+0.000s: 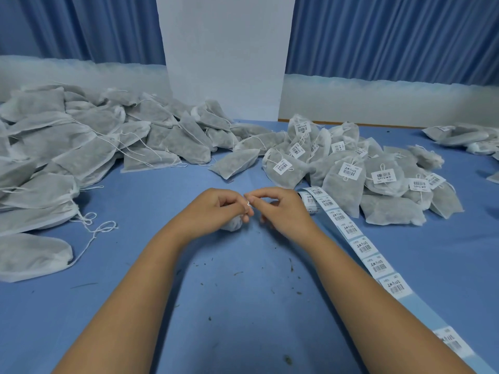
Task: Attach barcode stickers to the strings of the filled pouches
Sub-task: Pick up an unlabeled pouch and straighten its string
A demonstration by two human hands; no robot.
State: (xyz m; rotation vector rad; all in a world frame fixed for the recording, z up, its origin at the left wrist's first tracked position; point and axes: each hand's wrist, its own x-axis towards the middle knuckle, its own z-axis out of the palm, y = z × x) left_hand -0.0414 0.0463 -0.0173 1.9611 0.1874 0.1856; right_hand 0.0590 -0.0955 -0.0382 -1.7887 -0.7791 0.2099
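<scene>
A: Nearest to us, the blue table (113, 314) carries dark specks (238, 273) between our forearms.

B: Noted. The strip (363, 248) of barcode stickers runs from the lower right edge up the table and ends in a curl just beside our right hand.

A: Hands next. Our left hand (216, 209) has its fingers curled, and thumb and forefinger pinch a small white loop of string (248, 203).

B: Our right hand (283, 209) meets it at the same spot. Its thumb and forefinger close on that string, and the other fingers are bent loosely above the table. We cannot tell whether a sticker is already folded there.

A: The pouch (232, 224) lies on the table under our left hand, only its gathered end showing.

B: Beyond the hands, one lone pouch (235, 163) lies apart, between the two heaps.

A: Left heap (81, 147): filled pouches with bare strings trailing onto the table. Right heap (364, 182): pouches with white barcode labels on their strings.

B: A few more pouches (464, 136) lie at the far right edge. Behind everything stands a white panel (226, 49), with a blue curtain (391, 36) on either side.
</scene>
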